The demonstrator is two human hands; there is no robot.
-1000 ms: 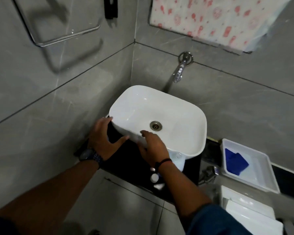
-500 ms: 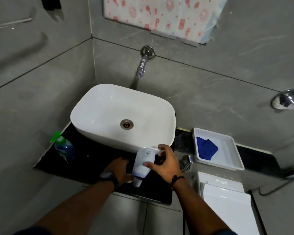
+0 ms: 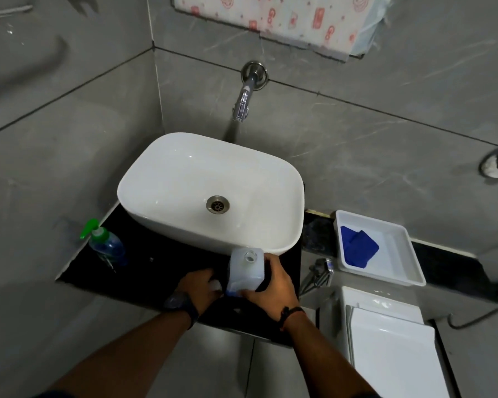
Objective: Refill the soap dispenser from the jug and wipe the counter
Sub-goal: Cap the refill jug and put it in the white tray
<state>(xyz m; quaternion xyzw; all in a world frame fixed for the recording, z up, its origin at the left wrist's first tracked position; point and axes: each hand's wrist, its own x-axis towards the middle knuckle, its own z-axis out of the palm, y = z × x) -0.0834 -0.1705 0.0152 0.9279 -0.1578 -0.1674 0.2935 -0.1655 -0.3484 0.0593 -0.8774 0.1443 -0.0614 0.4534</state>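
Observation:
A translucent white jug (image 3: 245, 271) stands on the black counter (image 3: 161, 268) in front of the basin, its round mouth uncapped and facing up. My right hand (image 3: 272, 287) grips the jug's right side. My left hand (image 3: 199, 285) sits at the jug's lower left, fingers curled round a small white cap (image 3: 216, 287). The soap dispenser (image 3: 107, 245), a clear bottle with a green pump, stands at the counter's left end, apart from both hands. A blue cloth (image 3: 357, 248) lies in a white tray (image 3: 408, 254) to the right.
The white basin (image 3: 184, 237) takes up most of the counter, with a wall tap (image 3: 243, 101) above it. A chrome hand sprayer (image 3: 319, 271) hangs right of the counter. A white cistern lid (image 3: 391, 349) is at the lower right.
Both hands left the basin's front edge and went to the jug. The jug, tilted half a second ago, now stands more upright. The view swung right, bringing the dispenser into sight.

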